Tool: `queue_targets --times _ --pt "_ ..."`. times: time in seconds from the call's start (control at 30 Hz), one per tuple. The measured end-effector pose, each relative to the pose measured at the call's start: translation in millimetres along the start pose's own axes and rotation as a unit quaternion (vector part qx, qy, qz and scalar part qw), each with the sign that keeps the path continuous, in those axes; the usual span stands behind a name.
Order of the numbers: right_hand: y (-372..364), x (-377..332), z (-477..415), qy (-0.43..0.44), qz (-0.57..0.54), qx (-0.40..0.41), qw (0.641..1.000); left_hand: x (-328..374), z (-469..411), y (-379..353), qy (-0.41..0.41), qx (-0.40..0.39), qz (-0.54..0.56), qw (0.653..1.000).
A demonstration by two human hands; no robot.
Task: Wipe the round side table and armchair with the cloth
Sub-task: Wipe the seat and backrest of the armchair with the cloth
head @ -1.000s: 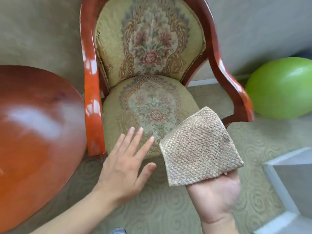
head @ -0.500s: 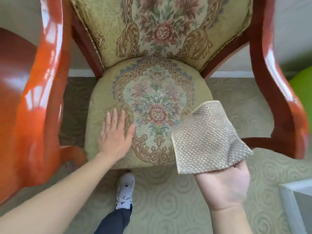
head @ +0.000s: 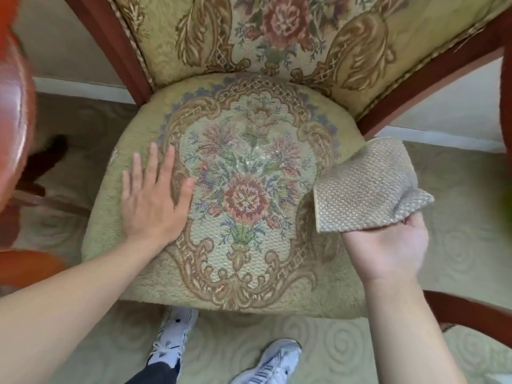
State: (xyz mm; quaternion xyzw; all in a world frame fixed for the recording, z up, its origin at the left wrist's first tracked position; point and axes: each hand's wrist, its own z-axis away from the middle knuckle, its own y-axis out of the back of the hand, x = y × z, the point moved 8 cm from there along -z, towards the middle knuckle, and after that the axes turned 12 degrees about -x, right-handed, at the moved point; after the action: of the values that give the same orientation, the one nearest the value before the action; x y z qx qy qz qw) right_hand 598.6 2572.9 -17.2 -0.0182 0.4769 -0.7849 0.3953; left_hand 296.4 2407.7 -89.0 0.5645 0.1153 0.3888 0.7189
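The armchair (head: 277,297) fills the view: a yellow-green floral seat and back in a glossy red-brown wood frame. My left hand (head: 155,200) lies flat, fingers together, on the left side of the seat cushion. My right hand (head: 388,245) is palm up at the seat's right edge and holds a folded beige woven cloth (head: 365,189) that hangs just over the cushion's right side. The round side table is not in view.
The chair's left armrest (head: 13,120) is blurred at the left edge, the right armrest (head: 471,311) curves at lower right. My two white sneakers (head: 171,342) stand on patterned beige carpet (head: 457,217) before the seat. A white baseboard (head: 83,87) runs behind.
I have moved close over the chair; the side table and green ball have left the view. My left hand went from the seat's front edge onto the cushion. The cloth stays in my right hand.
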Motion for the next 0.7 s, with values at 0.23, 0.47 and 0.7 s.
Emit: queue_targets --times 0.23,0.47,0.7 --pt "3.0 -29.5 -53.7 0.042 0.045 -0.087 0.994 0.6 2.6 -3.0 0.013 0.052 0.005 0.999" --pt "-19.2 -61.9 -71.8 0.18 0.244 -0.099 0.948 4.3 6.9 -2.6 0.006 0.049 0.006 0.999" --pt "-46.5 -4.3 -90.3 0.246 0.714 -0.017 0.655 6.9 10.8 0.3 -0.026 0.069 0.02 0.997"
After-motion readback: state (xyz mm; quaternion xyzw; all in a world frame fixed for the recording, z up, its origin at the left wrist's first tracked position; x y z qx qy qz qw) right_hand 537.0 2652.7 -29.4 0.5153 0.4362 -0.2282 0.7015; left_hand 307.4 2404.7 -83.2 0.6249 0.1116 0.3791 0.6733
